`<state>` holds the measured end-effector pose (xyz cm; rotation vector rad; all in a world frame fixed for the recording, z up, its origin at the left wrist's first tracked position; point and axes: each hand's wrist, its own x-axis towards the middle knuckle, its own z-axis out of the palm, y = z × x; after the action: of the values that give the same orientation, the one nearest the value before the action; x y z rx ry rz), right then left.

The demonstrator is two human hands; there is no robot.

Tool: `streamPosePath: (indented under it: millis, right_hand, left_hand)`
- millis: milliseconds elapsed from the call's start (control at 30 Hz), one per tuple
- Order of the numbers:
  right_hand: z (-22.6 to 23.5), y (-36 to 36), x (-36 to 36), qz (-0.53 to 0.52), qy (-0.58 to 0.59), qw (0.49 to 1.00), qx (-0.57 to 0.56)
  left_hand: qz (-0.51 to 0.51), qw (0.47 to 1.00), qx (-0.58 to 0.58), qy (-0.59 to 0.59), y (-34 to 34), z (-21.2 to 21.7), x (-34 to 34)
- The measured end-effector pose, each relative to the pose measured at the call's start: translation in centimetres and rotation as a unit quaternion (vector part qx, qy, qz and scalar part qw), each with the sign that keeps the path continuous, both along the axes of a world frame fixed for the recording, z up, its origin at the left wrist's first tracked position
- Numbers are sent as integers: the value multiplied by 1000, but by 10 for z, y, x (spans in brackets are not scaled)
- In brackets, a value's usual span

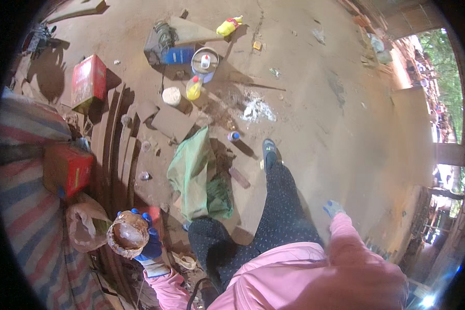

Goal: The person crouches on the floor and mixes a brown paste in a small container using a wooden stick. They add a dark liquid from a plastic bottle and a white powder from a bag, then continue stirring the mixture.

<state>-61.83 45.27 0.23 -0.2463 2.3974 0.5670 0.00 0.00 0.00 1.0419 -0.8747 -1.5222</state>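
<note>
My left hand [152, 244], in a blue-and-white work glove, is closed around a round, brown-crusted tub [121, 250]. Its mouth faces up, and inside is a pale, wet-looking layer. A translucent plastic bag or pouch [83, 227] stands just left of the tub. My right hand [334, 208], gloved in grey and blue, hangs over bare ground on my right. Its fingers look loosely apart, with nothing in them. A green mesh sack [190, 178] lies on the ground before my left knee.
Two red tins [89, 82] [70, 168] and long boards [111, 139] are on the left. Ahead stand a bucket [212, 64], a yellow-liquid bottle [193, 89] and a white-topped container [171, 96]. White powder [258, 109] is spilled nearby. A small bottle [234, 136] stands near my foot.
</note>
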Motion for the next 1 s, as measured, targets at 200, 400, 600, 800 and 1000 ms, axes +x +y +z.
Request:
streamPosePath:
  millis: [200,400,600,800,1000]
  right_hand:
    - [-109,-25,-298,-51,-100,980,-165]
    - [-77,-62,-449,-102,-31,921,-375]
    - [-55,-257,-538,-127,30,887,-442]
    - [-95,-495,-540,243,108,776,-572]
    - [-107,-674,-583,178,-163,816,-525]
  left_hand:
    - [-89,893,18,440,-38,35,-255]
    - [-19,829,125,545,-77,36,-489]
    - [-18,803,167,571,-116,26,-626]
    - [25,785,181,592,-145,-13,-705]
    - [52,791,77,604,-210,-55,-762]
